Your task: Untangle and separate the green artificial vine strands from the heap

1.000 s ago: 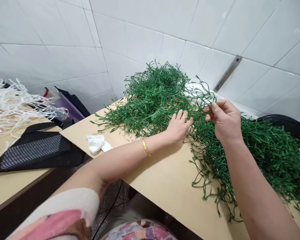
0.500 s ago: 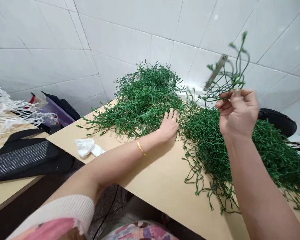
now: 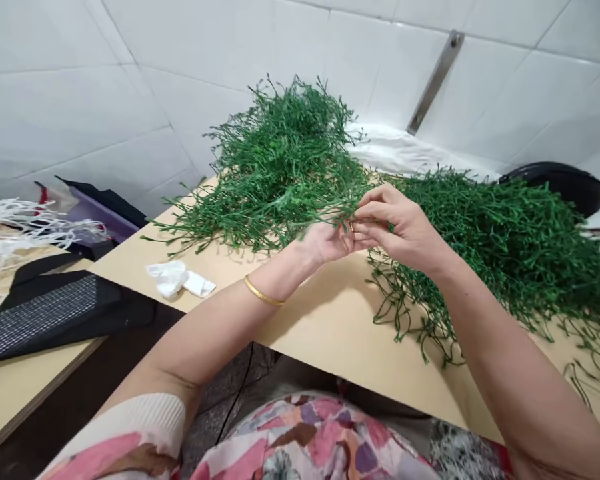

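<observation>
Green stringy stems with small buds form a tall pile (image 3: 285,160) at the back of the wooden table (image 3: 310,320), with another pile (image 3: 505,247) to the right. Between them my two hands meet. My left hand (image 3: 333,241) is turned palm up, its fingers curled around some green stems by the left pile. Reaching in from the right, my right hand (image 3: 397,227) pinches the same stems, its fingertips touching my left fingers. The hands partly hide the stems they hold.
Crumpled white tissue (image 3: 173,279) lies near the table's left edge. White strings (image 3: 25,227) and a black mesh item (image 3: 50,313) are on another surface at the left. Behind are a tiled wall, white cloth (image 3: 405,150) and a black case (image 3: 560,183).
My right hand has come down and left from its raised place with the stems to meet my left hand. My left hand has turned palm up. The view has shifted.
</observation>
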`<state>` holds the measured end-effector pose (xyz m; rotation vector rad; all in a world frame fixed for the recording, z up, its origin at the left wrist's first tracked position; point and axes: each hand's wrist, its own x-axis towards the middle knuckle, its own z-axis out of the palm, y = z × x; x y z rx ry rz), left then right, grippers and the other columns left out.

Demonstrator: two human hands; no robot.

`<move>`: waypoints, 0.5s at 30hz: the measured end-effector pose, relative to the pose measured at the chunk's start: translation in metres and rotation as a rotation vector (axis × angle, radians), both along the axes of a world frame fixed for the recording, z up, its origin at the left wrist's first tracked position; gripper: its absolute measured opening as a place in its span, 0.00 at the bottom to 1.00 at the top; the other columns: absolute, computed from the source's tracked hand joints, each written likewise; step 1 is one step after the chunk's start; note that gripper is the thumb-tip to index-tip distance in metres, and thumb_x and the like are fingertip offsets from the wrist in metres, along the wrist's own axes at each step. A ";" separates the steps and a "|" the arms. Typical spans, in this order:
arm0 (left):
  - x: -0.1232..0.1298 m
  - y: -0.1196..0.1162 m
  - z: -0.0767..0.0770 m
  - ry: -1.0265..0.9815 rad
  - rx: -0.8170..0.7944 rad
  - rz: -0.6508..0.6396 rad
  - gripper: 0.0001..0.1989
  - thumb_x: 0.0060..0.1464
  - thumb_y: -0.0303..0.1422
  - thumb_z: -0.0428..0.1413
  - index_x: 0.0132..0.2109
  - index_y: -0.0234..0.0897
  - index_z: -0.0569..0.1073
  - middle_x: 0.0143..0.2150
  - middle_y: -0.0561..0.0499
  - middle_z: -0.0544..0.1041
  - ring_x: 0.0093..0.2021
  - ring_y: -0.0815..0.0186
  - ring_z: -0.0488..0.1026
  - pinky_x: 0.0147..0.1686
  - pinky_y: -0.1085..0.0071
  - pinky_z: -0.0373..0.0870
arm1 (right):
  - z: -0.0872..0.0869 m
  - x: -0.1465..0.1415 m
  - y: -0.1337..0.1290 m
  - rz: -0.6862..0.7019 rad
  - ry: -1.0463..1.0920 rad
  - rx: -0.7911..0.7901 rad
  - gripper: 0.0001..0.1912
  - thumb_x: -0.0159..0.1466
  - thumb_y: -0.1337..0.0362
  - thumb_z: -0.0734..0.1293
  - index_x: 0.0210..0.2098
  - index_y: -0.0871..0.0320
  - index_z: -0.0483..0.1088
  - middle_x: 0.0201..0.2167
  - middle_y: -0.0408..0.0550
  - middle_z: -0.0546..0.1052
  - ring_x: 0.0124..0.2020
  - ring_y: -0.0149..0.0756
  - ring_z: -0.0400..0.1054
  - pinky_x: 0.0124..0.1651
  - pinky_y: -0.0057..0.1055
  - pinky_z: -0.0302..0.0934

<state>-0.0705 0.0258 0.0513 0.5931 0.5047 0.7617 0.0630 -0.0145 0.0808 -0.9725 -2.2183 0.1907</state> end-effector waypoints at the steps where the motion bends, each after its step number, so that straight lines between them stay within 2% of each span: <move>1: 0.002 -0.002 -0.003 -0.007 -0.018 0.029 0.11 0.54 0.27 0.43 0.28 0.32 0.68 0.20 0.50 0.72 0.22 0.69 0.70 0.34 0.65 0.70 | -0.002 0.002 -0.006 -0.008 -0.045 -0.003 0.05 0.57 0.69 0.62 0.33 0.58 0.70 0.37 0.48 0.67 0.38 0.33 0.64 0.42 0.34 0.61; 3: 0.004 -0.005 -0.005 0.057 -0.012 0.049 0.09 0.52 0.25 0.45 0.28 0.31 0.67 0.20 0.51 0.72 0.21 0.70 0.70 0.30 0.69 0.70 | -0.006 0.011 -0.019 -0.067 -0.072 0.023 0.08 0.59 0.69 0.61 0.37 0.58 0.70 0.39 0.50 0.67 0.40 0.34 0.64 0.43 0.35 0.60; 6: -0.001 -0.005 0.001 0.196 0.100 0.125 0.04 0.51 0.25 0.50 0.28 0.32 0.66 0.21 0.52 0.71 0.22 0.70 0.71 0.26 0.73 0.69 | -0.020 0.032 -0.045 -0.227 -0.103 0.090 0.12 0.60 0.68 0.60 0.42 0.56 0.69 0.41 0.51 0.68 0.44 0.38 0.63 0.45 0.38 0.59; 8: -0.009 -0.001 0.010 0.277 0.229 0.231 0.04 0.50 0.25 0.52 0.28 0.33 0.65 0.22 0.53 0.70 0.22 0.72 0.70 0.23 0.76 0.67 | -0.035 0.045 -0.064 -0.263 -0.186 0.059 0.13 0.61 0.68 0.59 0.44 0.56 0.68 0.43 0.52 0.69 0.45 0.39 0.63 0.46 0.39 0.58; 11: -0.024 0.007 0.029 0.371 0.455 0.417 0.04 0.49 0.25 0.54 0.27 0.34 0.66 0.26 0.53 0.71 0.22 0.75 0.68 0.19 0.79 0.62 | -0.063 0.058 -0.091 -0.289 -0.347 0.069 0.17 0.61 0.61 0.60 0.48 0.58 0.67 0.49 0.55 0.68 0.49 0.44 0.60 0.50 0.43 0.54; 13: -0.032 0.012 0.042 0.432 0.607 0.524 0.05 0.48 0.25 0.54 0.27 0.34 0.67 0.28 0.52 0.71 0.22 0.76 0.65 0.18 0.79 0.60 | -0.082 0.061 -0.101 -0.293 -0.482 0.059 0.24 0.60 0.55 0.61 0.53 0.57 0.64 0.54 0.56 0.64 0.55 0.49 0.55 0.54 0.48 0.49; 15: -0.038 0.017 0.054 0.527 0.762 0.600 0.06 0.50 0.27 0.53 0.26 0.35 0.69 0.25 0.53 0.69 0.21 0.76 0.63 0.18 0.79 0.57 | -0.098 0.066 -0.103 -0.368 -0.578 0.078 0.25 0.60 0.51 0.60 0.55 0.53 0.63 0.57 0.54 0.63 0.58 0.50 0.52 0.57 0.51 0.42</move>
